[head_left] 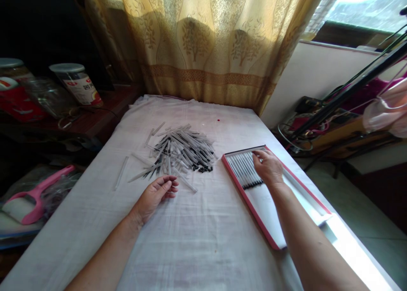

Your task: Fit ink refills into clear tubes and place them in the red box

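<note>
A loose heap of thin clear tubes with black tips [179, 151] lies on the white cloth [197, 236] in the middle of the table. My left hand [157, 194] rests on the cloth at the heap's near edge, fingers curled loosely, touching one or two tubes. To the right sits a flat tray with a red rim [244, 202]; a neat row of tubes [243, 169] lies side by side at its far end. My right hand [269, 167] lies on that row, fingers bent down onto the tubes. Whether either hand grips a tube is hidden.
A patterned yellow curtain [203, 45] hangs behind the table. Jars with grey lids [78, 83] stand on a dark shelf at the left. A pink-handled tool [34, 195] lies at lower left. Cables and black rods [343, 96] clutter the right side.
</note>
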Demonstrator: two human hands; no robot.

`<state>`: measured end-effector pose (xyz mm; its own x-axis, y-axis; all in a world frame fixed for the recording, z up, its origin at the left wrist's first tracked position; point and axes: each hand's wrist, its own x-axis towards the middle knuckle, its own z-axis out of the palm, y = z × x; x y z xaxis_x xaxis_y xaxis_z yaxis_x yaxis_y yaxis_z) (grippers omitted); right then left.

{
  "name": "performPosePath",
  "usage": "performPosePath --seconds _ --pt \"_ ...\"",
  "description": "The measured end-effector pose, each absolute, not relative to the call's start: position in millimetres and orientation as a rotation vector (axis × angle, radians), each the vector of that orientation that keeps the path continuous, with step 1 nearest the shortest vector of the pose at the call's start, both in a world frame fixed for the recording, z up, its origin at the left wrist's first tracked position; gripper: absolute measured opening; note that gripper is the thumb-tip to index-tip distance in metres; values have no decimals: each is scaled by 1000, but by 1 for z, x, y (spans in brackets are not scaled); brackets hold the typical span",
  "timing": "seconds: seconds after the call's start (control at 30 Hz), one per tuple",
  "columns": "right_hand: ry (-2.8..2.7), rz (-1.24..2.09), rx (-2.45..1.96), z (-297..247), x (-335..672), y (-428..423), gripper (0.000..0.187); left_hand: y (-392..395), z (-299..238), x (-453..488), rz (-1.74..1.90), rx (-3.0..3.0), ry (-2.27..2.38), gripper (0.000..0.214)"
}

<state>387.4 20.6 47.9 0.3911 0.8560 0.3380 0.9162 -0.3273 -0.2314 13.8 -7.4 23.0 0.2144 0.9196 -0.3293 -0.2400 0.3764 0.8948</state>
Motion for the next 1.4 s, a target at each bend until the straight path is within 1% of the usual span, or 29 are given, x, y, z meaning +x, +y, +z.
performPosePath --seconds 0.07,0.17,0.27,0.47,0.6,0.7,0.83,0.9,0.97,1.07,1.13,1.23,1.3,1.37,1.4 --pt "-1702 -175 -2102 54 353 25 31 -7 23 14 943 821 1032 41" --pt "-1893 -41 -1990 56 307 32 27 -8 22 13 942 809 1024 42" --pt "-1995 26 -2013 49 276 36 27 -8 21 13 936 796 1015 45" --pt "-2054 17 -2108 36 251 46 30 -7 21 12 925 807 1009 45" --pt "-1960 72 -2142 37 249 48 27 -8 19 12 929 818 1003 44" --pt "-1714 57 -2118 40 256 38 23 -7 19 11 927 821 997 47" --pt "-1392 35 -1806 43 271 15 24 -7 16 11 923 844 991 49" --pt "-1254 143 -1644 42 272 4 28 -7 12 12 966 891 1003 48" --pt "-1171 342 -1540 39 267 -3 29 -7 7 13 1073 999 1047 46" --pt "-1220 644 -1442 35 250 -9 26 -8 1 13 1258 1317 1155 42" --pt "-1283 754 -1396 33 238 -9 24 -9 0 12 1260 1575 1228 39" --pt "-1343 851 -1358 32 224 -2 25 -11 1 9 1141 1846 1310 32" --pt "-1378 907 -1353 32 222 9 29 -11 1 7 1101 1894 1368 29" --pt "-1399 853 -1415 31 224 23 31 -10 -1 5 1093 1856 1433 30" --pt "-1412 771 -1487 30 225 30 30 -9 -2 5 1088 1818 1459 32"
